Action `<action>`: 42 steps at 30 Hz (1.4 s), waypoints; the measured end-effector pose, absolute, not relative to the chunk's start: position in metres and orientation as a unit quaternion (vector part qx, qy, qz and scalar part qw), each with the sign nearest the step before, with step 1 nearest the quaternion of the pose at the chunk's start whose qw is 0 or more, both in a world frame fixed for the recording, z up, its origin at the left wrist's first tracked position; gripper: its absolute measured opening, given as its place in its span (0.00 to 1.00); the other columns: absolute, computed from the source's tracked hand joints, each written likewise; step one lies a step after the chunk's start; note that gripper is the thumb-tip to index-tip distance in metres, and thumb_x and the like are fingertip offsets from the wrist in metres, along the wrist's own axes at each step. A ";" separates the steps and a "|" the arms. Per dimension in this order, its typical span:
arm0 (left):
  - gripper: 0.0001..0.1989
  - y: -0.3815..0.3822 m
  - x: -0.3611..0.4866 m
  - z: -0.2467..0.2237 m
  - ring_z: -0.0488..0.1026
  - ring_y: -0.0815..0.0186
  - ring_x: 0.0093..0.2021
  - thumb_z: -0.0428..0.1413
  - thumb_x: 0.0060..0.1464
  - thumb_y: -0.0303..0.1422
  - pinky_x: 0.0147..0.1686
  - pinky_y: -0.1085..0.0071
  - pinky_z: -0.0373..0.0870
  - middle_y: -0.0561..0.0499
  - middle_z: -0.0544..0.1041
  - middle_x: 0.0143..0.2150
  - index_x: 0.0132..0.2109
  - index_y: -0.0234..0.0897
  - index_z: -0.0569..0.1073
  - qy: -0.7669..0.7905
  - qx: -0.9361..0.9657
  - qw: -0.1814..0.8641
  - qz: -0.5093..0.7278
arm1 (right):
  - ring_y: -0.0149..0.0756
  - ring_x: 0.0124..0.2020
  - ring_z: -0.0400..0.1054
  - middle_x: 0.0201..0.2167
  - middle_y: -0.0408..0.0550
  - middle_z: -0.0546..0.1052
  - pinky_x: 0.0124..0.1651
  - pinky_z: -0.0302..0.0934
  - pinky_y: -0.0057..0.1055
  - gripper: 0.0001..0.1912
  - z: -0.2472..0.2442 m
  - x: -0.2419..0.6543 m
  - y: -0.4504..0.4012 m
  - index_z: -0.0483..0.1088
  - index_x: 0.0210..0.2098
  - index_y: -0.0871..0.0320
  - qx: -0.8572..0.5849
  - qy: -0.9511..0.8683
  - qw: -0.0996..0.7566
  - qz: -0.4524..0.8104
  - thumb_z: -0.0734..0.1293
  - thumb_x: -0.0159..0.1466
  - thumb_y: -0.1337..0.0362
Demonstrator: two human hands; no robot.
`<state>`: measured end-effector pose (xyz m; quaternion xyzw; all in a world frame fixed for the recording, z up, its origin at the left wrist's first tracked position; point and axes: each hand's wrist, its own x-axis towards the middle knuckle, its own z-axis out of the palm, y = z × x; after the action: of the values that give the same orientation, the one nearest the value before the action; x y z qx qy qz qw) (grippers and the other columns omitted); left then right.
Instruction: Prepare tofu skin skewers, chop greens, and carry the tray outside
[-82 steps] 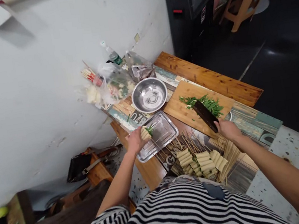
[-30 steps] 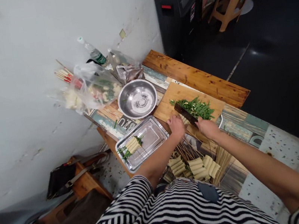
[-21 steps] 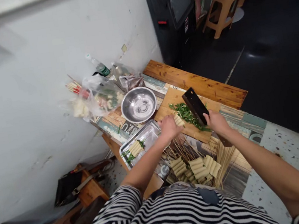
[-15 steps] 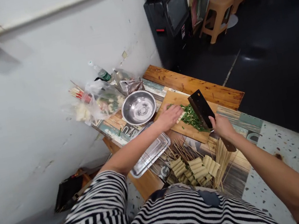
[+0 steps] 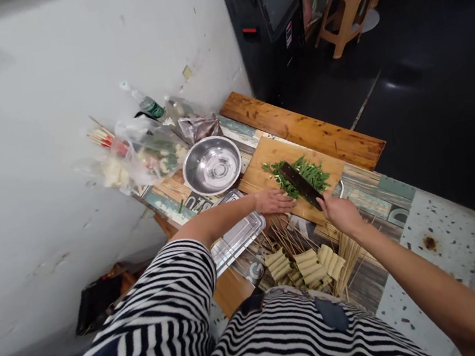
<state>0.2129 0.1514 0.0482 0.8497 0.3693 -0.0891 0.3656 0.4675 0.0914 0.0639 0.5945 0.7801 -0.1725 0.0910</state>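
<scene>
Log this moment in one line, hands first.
right hand: holds cleaver at greens; left hand: palm down at cutting board; rolls: nearer body

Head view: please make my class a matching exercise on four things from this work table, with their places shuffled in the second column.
Column one
1. Cleaver
2. Steel bowl
3. Green leaves
4. Pale rolls on skewers

Column two
A. Lying spread on the cutting board
B. At the table's near side, close to the striped shirt
C. Held in the right hand
D. Between the plastic bags and the cutting board

Right pairs: 1-C, 2-D, 3-A, 4-B
</scene>
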 end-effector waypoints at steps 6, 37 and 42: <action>0.23 0.099 0.217 0.039 0.62 0.55 0.63 0.48 0.61 0.36 0.63 0.56 0.57 0.38 0.67 0.62 0.61 0.36 0.67 0.550 0.815 0.184 0.019 | 0.43 0.33 0.77 0.32 0.58 0.80 0.29 0.57 0.27 0.20 0.056 0.465 0.084 0.63 0.46 0.61 0.528 0.827 0.113 -0.157 0.46 0.72 0.57; 0.25 0.071 0.262 -0.007 0.69 0.53 0.53 0.59 0.54 0.39 0.53 0.59 0.65 0.38 0.72 0.53 0.56 0.30 0.70 0.691 0.713 0.118 0.024 | 0.45 0.33 0.77 0.30 0.58 0.79 0.32 0.66 0.33 0.15 0.044 0.464 0.099 0.63 0.46 0.62 0.474 0.854 0.175 -0.122 0.50 0.71 0.60; 0.25 0.071 0.263 -0.004 0.69 0.53 0.52 0.59 0.54 0.38 0.53 0.60 0.65 0.38 0.73 0.52 0.55 0.30 0.70 0.694 0.709 0.120 0.024 | 0.47 0.33 0.77 0.30 0.57 0.79 0.32 0.66 0.34 0.17 0.043 0.468 0.099 0.62 0.45 0.62 0.464 0.861 0.172 -0.117 0.49 0.71 0.59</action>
<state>0.2634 0.0711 -0.0036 0.7092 0.6943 0.0237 0.1205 0.4676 0.0991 0.0430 0.4638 0.8611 -0.1172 0.1724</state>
